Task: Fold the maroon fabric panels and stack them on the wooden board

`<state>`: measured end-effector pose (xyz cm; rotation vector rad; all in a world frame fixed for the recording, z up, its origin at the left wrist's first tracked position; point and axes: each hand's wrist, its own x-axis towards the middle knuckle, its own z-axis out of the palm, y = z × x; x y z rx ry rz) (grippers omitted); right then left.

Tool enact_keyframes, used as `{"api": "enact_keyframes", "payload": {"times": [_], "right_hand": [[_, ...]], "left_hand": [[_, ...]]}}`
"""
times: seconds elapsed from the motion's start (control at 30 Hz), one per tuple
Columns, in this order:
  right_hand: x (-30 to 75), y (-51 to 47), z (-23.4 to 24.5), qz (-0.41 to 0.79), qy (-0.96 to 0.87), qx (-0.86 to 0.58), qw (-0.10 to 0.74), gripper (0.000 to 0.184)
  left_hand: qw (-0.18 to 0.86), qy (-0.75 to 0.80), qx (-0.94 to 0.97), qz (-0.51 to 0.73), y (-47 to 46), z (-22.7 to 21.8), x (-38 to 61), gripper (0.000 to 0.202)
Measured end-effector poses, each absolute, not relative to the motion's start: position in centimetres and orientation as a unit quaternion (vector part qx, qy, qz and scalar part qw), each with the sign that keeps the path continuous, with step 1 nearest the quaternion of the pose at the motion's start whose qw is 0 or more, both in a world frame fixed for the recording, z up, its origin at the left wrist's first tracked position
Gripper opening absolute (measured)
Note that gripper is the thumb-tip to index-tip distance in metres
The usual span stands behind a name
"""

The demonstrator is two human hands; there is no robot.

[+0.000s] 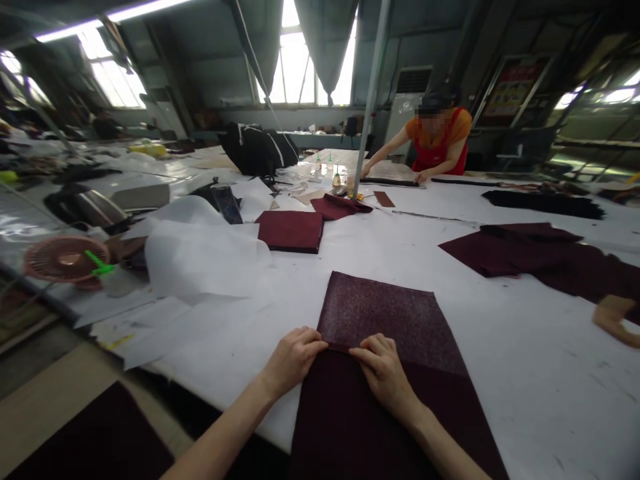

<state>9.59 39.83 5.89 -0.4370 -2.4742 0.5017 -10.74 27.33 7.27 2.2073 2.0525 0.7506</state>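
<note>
A long dark maroon fabric piece [385,413] lies on the white table before me, its near end running out of view at the bottom. Its far part shows a paler, speckled surface [380,310]. Across the boundary between the two runs a narrow folded edge. My left hand [295,357] pinches this fold at the fabric's left side. A short way to the right, my right hand [383,373] pinches the same fold between thumb and fingers, its forearm lying over the cloth.
Beyond stands a folded maroon stack [290,231]. More maroon cloth [525,257] and a tan curved object [617,320] lie to the right. White sheets [200,250], a pink fan [67,259] and a kettle [87,208] are left. A metal pole [371,100] rises before a co-worker [440,143].
</note>
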Motion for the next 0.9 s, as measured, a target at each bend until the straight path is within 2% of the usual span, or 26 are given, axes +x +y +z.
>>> {"api": "enact_keyframes", "payload": {"times": [0.37, 0.9], "right_hand": [[10.0, 39.7, 5.6, 0.141, -0.944, -0.119, 0.273, 0.032], [10.0, 39.4, 5.4, 0.093, -0.953, -0.112, 0.264, 0.033]], "left_hand": [[-0.033, 0.63, 0.746, 0.213, 26.5, 5.7, -11.1, 0.03], [-0.077, 0.612, 0.774, 0.143, 26.2, 6.1, -10.6, 0.028]]}}
